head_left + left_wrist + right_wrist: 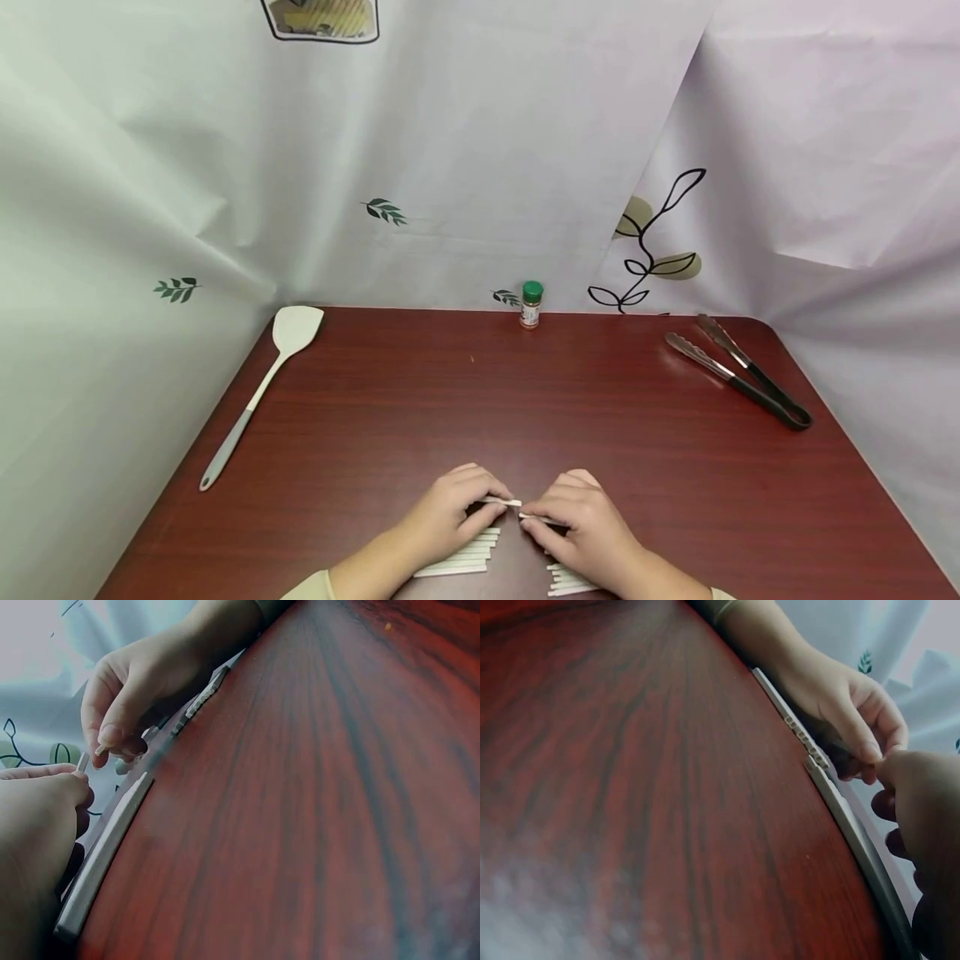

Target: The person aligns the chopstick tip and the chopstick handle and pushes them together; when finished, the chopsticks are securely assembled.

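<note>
Near the front of the table, my left hand point(450, 510) pinches a thin white stick point(514, 502) between thumb and fingers, its end pointing right. Facing it, my right hand point(587, 521) pinches another short white stick point(527, 517). The two stick ends are close together, the left one slightly farther back. Below the left hand lies a row of white sticks point(467, 560), side by side. A second row of white sticks point(567, 582) is partly hidden under the right hand. In the left wrist view, the right-hand stick point(100, 750) shows at the fingertips.
A white spatula point(296, 327) with a grey handle lies along the left side of the reddish-brown table point(487, 400). At the back stands a small green-capped spice jar point(531, 306). Black-handled metal tongs point(738, 371) lie spread at the right. White printed cloth point(480, 142) hangs behind.
</note>
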Demonstrator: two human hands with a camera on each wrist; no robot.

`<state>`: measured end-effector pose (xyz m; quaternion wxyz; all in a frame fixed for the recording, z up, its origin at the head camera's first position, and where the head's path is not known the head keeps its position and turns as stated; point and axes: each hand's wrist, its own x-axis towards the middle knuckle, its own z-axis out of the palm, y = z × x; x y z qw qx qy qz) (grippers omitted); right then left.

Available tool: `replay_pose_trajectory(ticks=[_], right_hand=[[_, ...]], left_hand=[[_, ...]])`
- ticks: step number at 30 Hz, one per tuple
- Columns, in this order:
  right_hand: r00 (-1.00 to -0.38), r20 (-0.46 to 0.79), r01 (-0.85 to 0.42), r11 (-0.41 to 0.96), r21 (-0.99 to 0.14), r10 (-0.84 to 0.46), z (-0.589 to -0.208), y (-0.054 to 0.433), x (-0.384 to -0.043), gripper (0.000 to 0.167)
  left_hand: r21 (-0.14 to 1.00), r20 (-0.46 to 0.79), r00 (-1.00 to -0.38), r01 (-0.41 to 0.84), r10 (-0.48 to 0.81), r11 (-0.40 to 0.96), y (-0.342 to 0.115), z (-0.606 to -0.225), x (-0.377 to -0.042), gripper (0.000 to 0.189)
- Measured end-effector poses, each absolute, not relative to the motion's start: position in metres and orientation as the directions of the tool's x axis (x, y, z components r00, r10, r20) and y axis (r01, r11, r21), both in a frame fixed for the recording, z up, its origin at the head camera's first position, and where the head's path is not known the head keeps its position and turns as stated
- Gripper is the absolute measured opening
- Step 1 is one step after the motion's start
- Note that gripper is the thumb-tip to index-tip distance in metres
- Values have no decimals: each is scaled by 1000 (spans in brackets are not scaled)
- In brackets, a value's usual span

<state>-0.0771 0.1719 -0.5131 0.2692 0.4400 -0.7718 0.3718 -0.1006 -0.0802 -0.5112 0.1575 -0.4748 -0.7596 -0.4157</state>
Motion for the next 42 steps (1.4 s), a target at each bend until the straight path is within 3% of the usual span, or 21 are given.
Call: replay_pose_trajectory(ticks=[23, 32, 42], right_hand=[[-462, 756, -884, 310, -350, -463, -513, 173, -79, 15], [-503, 748, -850, 405, -337, -434, -514, 171, -78, 4], [-498, 745, -856, 385, -344, -444, -513, 171, -78, 5]], left_hand=[[410, 648, -428, 893, 630, 186, -84, -511, -101, 16], [349, 669, -395, 915, 630, 203, -83, -510, -100, 13], [337, 687, -386, 920, 616, 200, -73, -511, -99, 13]])
